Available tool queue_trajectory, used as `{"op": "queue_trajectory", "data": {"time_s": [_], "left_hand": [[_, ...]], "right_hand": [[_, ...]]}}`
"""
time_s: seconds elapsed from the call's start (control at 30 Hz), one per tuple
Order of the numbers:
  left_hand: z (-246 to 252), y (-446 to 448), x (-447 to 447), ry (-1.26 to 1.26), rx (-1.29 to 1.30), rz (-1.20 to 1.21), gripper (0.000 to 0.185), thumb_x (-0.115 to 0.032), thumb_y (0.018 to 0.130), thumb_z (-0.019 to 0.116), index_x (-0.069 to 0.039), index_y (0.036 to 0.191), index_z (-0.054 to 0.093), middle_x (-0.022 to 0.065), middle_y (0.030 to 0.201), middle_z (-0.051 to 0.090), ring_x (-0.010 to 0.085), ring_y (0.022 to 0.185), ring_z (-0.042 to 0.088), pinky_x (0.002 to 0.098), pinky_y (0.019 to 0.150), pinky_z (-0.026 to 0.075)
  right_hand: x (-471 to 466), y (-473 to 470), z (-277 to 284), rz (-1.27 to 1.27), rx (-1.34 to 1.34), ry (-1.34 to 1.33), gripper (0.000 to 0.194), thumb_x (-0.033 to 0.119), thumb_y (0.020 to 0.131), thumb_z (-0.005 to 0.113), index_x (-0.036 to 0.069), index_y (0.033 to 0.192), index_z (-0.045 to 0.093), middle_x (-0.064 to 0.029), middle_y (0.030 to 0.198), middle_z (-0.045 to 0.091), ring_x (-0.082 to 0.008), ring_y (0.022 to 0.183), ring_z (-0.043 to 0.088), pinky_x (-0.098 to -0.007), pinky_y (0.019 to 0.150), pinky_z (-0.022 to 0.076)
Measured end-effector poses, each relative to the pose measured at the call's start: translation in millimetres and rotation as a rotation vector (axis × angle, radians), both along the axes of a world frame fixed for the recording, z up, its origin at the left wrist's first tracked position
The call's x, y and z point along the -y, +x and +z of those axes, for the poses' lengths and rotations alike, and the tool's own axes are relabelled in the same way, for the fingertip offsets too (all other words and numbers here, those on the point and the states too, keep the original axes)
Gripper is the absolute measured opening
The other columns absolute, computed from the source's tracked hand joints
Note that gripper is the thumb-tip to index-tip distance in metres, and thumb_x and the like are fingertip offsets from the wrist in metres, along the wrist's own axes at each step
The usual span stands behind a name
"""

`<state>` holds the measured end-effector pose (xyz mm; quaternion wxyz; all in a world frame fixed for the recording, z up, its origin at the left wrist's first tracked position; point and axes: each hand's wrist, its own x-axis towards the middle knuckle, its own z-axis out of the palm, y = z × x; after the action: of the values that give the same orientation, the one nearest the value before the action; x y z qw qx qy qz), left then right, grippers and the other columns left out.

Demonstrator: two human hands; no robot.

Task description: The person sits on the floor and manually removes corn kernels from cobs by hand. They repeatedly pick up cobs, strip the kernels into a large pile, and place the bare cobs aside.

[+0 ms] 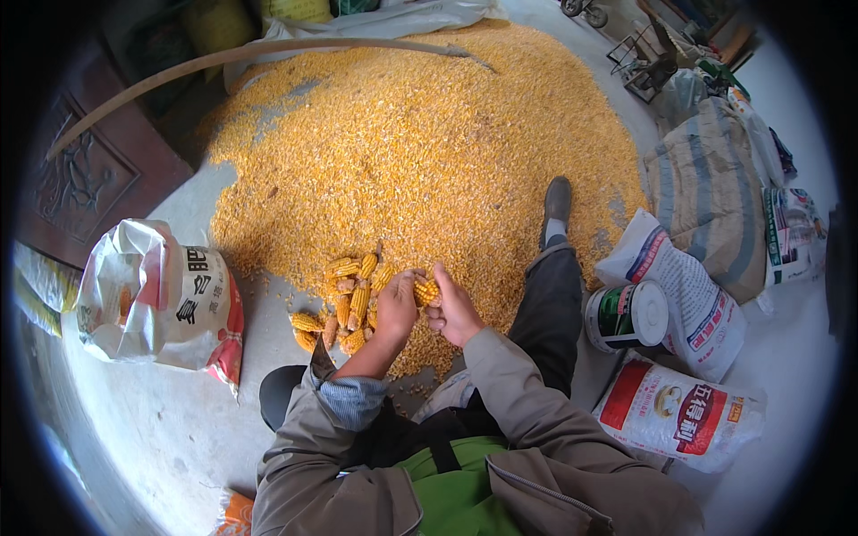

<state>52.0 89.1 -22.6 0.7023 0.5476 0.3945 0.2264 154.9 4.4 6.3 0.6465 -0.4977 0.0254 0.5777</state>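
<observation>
Between my two hands is a yellow corn cob (427,292), near the lower edge of a wide heap of loose corn kernels (415,147). My right hand (459,308) grips its right side with the thumb up. My left hand (398,301) closes at its left end, and what its fingers hold there is partly hidden. Several whole corn ears (358,303) lie piled on the floor and kernels just left of my left hand. A dark pointed piece (322,362) shows beside my left wrist.
An open white woven sack (201,301) stands at the left. A long curved wooden pole (268,48) reaches over the heap. At the right are a lidded bucket (630,315), printed sacks (677,412) and a striped sack (704,194). My right shoe (558,201) rests on the kernels.
</observation>
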Motion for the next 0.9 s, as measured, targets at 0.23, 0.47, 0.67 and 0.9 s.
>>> {"op": "queue_trajectory", "data": {"time_s": [0.23, 0.47, 0.67, 0.9], "left_hand": [[4, 1, 8, 0.408, -0.044, -0.052, 0.033, -0.029, 0.112, 0.049, 0.000, 0.113, 0.065, 0.0190, 0.091, 0.069, 0.0286, 0.080, 0.067, 0.0395, 0.074, 0.053], [1, 1, 6, 0.341, -0.025, -0.049, 0.033, -0.029, 0.112, 0.048, 0.000, 0.110, 0.064, 0.0140, 0.086, 0.069, 0.0237, 0.078, 0.065, 0.0378, 0.072, 0.052], [-1, 0, 2, 0.219, 0.018, -0.087, 0.032, -0.029, 0.113, 0.047, -0.001, 0.113, 0.061, 0.0093, 0.088, 0.064, 0.0162, 0.079, 0.059, 0.0339, 0.073, 0.050], [10, 3, 7, -0.026, 0.036, -0.062, 0.027, -0.032, 0.113, 0.047, -0.007, 0.115, 0.059, 0.0001, 0.076, 0.053, 0.0063, 0.061, 0.047, 0.0243, 0.052, 0.039]], "right_hand": [[1, -3, -9, 0.067, 0.295, -0.123, 0.041, 0.053, 0.105, 0.058, 0.012, 0.101, 0.061, 0.0073, 0.066, 0.036, -0.0067, 0.048, 0.033, -0.0262, 0.041, 0.0242], [2, 7, -15, -0.092, -0.130, -0.132, 0.036, 0.049, 0.105, 0.059, 0.014, 0.109, 0.063, 0.0059, 0.068, 0.040, -0.0064, 0.049, 0.035, -0.0244, 0.041, 0.0260], [12, 12, -21, 0.076, 0.058, 0.035, 0.031, 0.045, 0.105, 0.060, 0.015, 0.111, 0.064, 0.0043, 0.074, 0.048, -0.0058, 0.050, 0.038, -0.0238, 0.041, 0.0279], [7, 14, -29, -0.100, -0.031, -0.114, 0.033, 0.048, 0.106, 0.059, 0.016, 0.112, 0.064, 0.0021, 0.079, 0.056, -0.0076, 0.054, 0.043, -0.0269, 0.045, 0.0342]]}}
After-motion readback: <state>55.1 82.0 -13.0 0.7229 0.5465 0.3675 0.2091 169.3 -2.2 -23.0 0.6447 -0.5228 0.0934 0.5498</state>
